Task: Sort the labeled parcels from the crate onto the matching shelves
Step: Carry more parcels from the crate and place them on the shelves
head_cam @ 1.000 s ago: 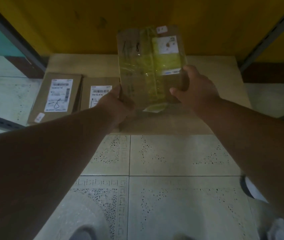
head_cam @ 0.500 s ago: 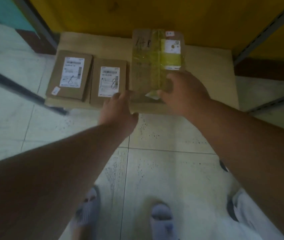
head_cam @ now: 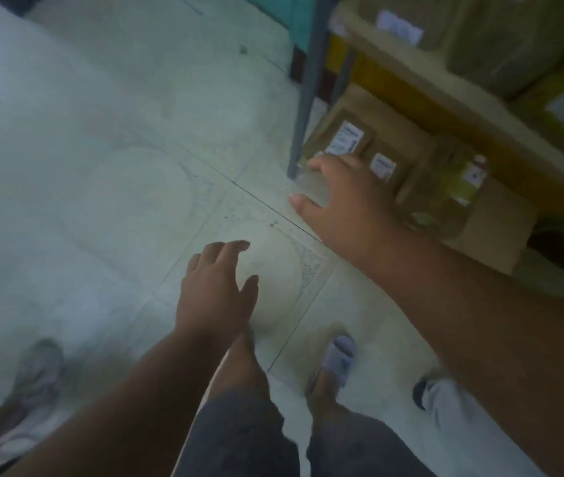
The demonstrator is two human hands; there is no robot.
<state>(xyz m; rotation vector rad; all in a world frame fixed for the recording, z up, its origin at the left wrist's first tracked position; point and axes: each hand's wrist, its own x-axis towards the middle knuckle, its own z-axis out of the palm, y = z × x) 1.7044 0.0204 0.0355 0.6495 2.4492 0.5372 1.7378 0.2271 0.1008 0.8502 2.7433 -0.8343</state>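
Observation:
The taped parcel [head_cam: 452,187], brown with yellowish tape and a small white label, lies on the bottom shelf board [head_cam: 500,232] at the right. Two smaller labeled parcels [head_cam: 346,136] lie beside it to the left, near the grey shelf post. My right hand [head_cam: 346,204] hovers with fingers spread in front of these parcels and holds nothing. My left hand [head_cam: 218,290] hangs over the floor tiles, fingers loosely apart, also holding nothing. The crate is out of view.
A grey metal shelf post [head_cam: 308,84] stands beside the parcels. An upper shelf [head_cam: 445,98] carries more wrapped parcels [head_cam: 500,39]. Pale floor tiles [head_cam: 101,166] fill the left. My legs and slippered feet [head_cam: 339,356] show at the bottom; another person's shoe [head_cam: 36,370] is at lower left.
Both hands have let go of the taped parcel, which now lies on the bottom shelf. The hands have drawn back and the view has swung left toward the floor.

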